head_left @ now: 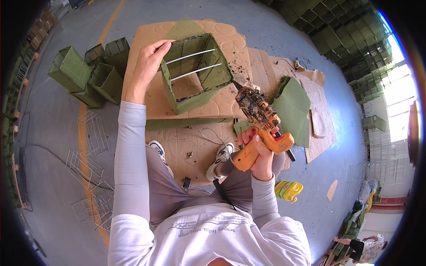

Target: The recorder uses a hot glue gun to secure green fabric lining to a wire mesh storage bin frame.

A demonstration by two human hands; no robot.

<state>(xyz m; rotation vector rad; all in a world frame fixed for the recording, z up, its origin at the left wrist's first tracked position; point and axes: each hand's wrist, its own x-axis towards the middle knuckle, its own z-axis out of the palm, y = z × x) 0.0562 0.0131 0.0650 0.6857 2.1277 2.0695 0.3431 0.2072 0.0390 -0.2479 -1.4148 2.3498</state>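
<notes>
My left hand [151,62] pinches the far left corner of a green box frame [195,99] that is open at the top. Two white rods [195,71] cross its inside, and a dark bead runs along its rim. In my right hand [261,155] is an orange glue gun [262,128], its front half caked with dark residue. The gun's nozzle points up and left and meets or nearly meets the box's right corner. Cardboard [146,95] covers the work surface beneath the box.
Several green boxes [71,66] stand on the floor at left, above bare wire frames [93,133]. Right of the work surface lie green sheets [293,111] on cardboard. A yellow bottle [288,190] lies near my right knee. Stacked green boxes [337,35] fill the far right.
</notes>
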